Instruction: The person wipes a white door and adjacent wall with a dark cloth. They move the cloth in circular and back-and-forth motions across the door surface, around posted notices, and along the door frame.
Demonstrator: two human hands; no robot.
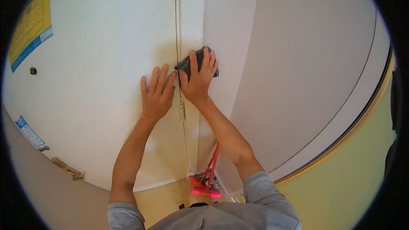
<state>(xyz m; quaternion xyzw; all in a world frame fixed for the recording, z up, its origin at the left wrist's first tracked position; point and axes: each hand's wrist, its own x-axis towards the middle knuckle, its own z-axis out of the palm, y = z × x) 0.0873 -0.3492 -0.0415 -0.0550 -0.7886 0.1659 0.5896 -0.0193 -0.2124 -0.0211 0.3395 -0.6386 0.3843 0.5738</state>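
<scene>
My right hand point(198, 81) presses a folded dark grey cloth point(200, 58) against the white door frame point(191, 16). One end of the cloth reaches the gap along the door's hinge side. The fingers are spread over it, and part of the cloth shows beyond them. My left hand point(157, 94) is on or just over the white door point(105, 70), fingers apart and holding nothing, close to the cloth's left end. Below my right hand a metal hinge point(182, 110) sits in the gap.
A red broom and dustpan point(207, 183) stand in the corner by the right wall point(297, 54). On the door's far left are a yellow-and-blue poster point(33, 25), a peephole point(33, 71), a sticker bearing writing point(30, 131) and a brass-coloured handle point(76, 175).
</scene>
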